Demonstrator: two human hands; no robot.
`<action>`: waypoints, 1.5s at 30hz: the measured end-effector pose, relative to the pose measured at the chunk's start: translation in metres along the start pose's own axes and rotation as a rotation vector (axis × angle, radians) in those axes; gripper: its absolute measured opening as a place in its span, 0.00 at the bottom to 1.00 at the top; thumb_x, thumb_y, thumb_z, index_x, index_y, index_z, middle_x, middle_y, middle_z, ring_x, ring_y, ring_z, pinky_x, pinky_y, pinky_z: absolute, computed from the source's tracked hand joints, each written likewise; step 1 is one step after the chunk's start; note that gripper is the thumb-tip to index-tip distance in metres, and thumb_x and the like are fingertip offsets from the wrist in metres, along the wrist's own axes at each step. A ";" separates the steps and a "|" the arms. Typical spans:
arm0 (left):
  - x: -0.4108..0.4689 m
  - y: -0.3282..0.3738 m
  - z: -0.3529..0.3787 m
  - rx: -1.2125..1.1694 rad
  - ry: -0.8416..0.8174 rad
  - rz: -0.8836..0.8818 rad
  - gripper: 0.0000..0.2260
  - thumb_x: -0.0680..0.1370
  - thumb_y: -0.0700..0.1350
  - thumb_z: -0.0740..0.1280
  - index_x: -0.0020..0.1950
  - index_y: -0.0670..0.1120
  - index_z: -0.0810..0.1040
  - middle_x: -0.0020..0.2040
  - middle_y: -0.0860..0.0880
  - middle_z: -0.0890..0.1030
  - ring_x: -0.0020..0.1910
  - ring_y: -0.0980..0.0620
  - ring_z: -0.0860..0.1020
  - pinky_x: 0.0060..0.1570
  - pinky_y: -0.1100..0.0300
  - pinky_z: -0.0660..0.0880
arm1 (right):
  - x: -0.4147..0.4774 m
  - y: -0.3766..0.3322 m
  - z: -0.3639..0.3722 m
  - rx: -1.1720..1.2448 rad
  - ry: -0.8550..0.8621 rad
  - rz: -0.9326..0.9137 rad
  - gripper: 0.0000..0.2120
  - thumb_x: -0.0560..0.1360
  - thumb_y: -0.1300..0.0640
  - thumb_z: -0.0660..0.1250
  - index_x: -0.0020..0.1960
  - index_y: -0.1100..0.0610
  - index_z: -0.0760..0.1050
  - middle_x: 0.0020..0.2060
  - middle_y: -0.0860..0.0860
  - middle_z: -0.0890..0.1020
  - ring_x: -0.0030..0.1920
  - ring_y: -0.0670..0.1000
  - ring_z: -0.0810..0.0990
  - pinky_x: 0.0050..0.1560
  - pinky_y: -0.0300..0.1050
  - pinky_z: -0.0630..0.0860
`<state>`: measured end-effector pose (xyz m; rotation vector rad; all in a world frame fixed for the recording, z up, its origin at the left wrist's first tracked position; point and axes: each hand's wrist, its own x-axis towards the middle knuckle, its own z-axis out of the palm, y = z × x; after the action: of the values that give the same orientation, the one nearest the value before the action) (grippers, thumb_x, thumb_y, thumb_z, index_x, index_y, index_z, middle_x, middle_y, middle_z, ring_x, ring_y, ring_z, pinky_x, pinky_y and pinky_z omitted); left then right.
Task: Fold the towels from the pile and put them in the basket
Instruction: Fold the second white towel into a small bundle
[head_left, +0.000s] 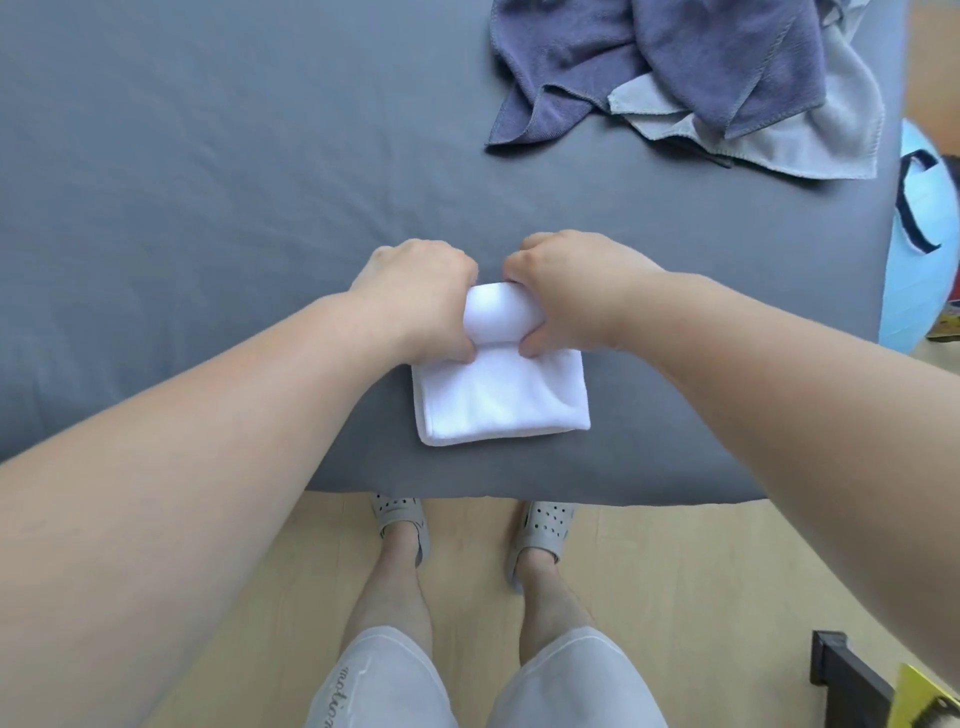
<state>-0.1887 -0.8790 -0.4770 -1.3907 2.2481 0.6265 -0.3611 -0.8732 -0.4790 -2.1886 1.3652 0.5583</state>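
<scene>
- Between the 2 hands, near the front edge of the grey-covered surface (208, 208), a white towel (504, 400) lies part-folded. The left hand (421, 296) and right hand (571, 291) each curl round its raised far fold.
- Step in hand appears to be a last fold; next, that fold should come down squarely toward the body.
- Beyond the right hand sits the pile (675, 67). Fingertips are hidden; a pale blue shape (924, 260) farther right, possibly the basket, is cut off.

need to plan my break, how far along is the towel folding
Done: nothing visibly finished. In hand: left hand and right hand grip the rolled far end of the small white folded towel. Left: crumpled dark blue towel and pale grey towel lie unfolded behind.
</scene>
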 end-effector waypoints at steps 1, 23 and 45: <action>0.001 0.001 -0.001 0.027 0.049 0.025 0.11 0.68 0.50 0.71 0.42 0.49 0.71 0.42 0.50 0.73 0.42 0.45 0.73 0.41 0.54 0.67 | 0.001 0.000 0.000 0.006 0.038 -0.001 0.16 0.69 0.48 0.74 0.52 0.53 0.74 0.45 0.49 0.72 0.47 0.56 0.74 0.43 0.49 0.71; -0.080 0.000 0.107 0.111 0.341 0.107 0.42 0.76 0.69 0.54 0.82 0.44 0.49 0.82 0.45 0.46 0.81 0.44 0.45 0.73 0.30 0.46 | -0.067 -0.025 0.117 0.054 0.546 0.038 0.34 0.78 0.48 0.63 0.81 0.52 0.57 0.81 0.54 0.56 0.80 0.62 0.55 0.77 0.65 0.55; -0.040 0.000 0.072 -0.167 0.309 -0.014 0.28 0.83 0.59 0.43 0.82 0.49 0.49 0.82 0.52 0.46 0.81 0.51 0.44 0.76 0.38 0.42 | -0.009 -0.045 0.081 0.122 0.361 0.242 0.30 0.84 0.40 0.44 0.82 0.48 0.46 0.82 0.52 0.42 0.81 0.59 0.37 0.78 0.63 0.38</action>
<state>-0.1640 -0.8089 -0.5119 -1.6831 2.4669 0.6444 -0.3300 -0.8015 -0.5292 -2.1070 1.8158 0.1570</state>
